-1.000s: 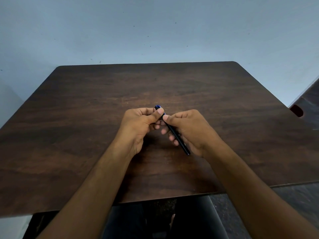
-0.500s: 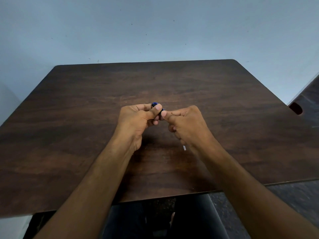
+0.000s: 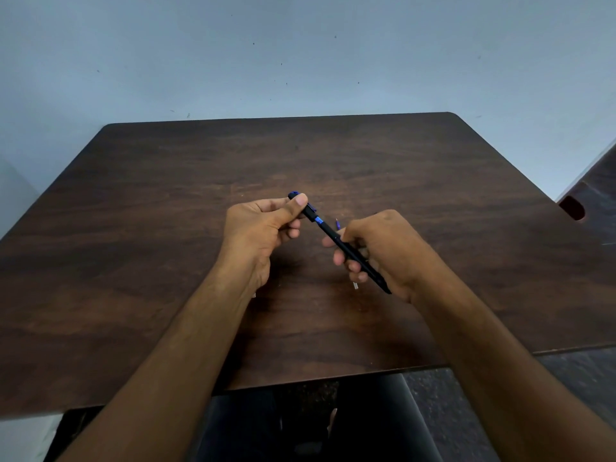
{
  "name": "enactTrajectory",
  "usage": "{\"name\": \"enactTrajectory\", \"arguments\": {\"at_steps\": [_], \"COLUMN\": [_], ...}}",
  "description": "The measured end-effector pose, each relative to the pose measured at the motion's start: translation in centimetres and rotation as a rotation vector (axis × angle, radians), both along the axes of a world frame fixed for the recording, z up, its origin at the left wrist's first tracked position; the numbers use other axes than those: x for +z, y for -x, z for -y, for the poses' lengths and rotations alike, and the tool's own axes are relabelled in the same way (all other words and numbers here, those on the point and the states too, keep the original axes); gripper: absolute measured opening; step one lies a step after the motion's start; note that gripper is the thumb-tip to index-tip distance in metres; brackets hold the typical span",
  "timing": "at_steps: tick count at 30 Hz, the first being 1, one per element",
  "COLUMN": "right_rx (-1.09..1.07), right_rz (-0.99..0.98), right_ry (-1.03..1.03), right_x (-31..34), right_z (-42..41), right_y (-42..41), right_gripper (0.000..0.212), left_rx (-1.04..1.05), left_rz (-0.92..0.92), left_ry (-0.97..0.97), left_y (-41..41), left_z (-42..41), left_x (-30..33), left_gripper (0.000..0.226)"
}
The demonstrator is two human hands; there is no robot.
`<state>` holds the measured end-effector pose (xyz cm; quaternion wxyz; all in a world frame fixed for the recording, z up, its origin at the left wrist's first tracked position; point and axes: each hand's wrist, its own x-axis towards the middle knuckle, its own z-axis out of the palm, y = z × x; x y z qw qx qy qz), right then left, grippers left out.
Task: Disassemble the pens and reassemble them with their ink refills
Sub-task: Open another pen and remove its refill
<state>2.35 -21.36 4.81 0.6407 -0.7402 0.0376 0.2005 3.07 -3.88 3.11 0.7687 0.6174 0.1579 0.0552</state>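
A black pen [image 3: 336,241] with a blue cap end runs diagonally between my hands above the dark wooden table [image 3: 166,228]. My left hand [image 3: 263,235] pinches the blue top end [image 3: 293,196] between thumb and fingers. My right hand [image 3: 383,251] is closed around the black barrel, whose tip pokes out below the palm. A thin refill also sits in my right hand: its pointed tip [image 3: 337,223] shows above the fingers and its pale end [image 3: 355,286] shows below them.
A pale blue wall stands behind the table. A second dark table [image 3: 593,201] with a cut-out handle sits at the far right. My dark trousers [image 3: 300,428] show below the table's near edge.
My hands were pressed together half a second ago with the pen mostly hidden. They have moved apart, and the pen's black barrel shows again between them.
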Motion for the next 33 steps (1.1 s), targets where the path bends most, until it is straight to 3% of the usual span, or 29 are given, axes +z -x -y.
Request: {"name": "enactTrajectory", "arguments": {"at_steps": [9,15,19,25,33], "right_rx": [-0.029,-0.078,-0.072,-0.062,-0.102], "right_rz": [-0.016,0.008,0.023,0.006,-0.033], "right_ry": [0.045,-0.042,-0.055,-0.102,-0.097], "right_x": [0.5,0.0,-0.5,-1.1,-1.4], "right_z": [1.7,2.4,2.8,2.7,2.3], "right_y": [-0.2,-0.4,-0.6,-0.8,-1.0], "right_gripper": [0.028,0.017,0.013,0.012,0.017], "left_rx": [-0.022,-0.085,-0.11,-0.152,-0.118], "left_rz": [-0.077,-0.095,-0.149,-0.213,-0.156], "left_ry": [-0.303,-0.679,-0.894,-0.974,-0.999], "left_y": [-1.0,-1.8,-2.2,-2.5,-2.1], "left_z": [-0.6,0.1,0.7,1.3,1.2], "left_x": [1.1,0.9,1.2,1.0,0.4], "left_gripper": [0.026,0.023,0.033,0.034,0.04]}}
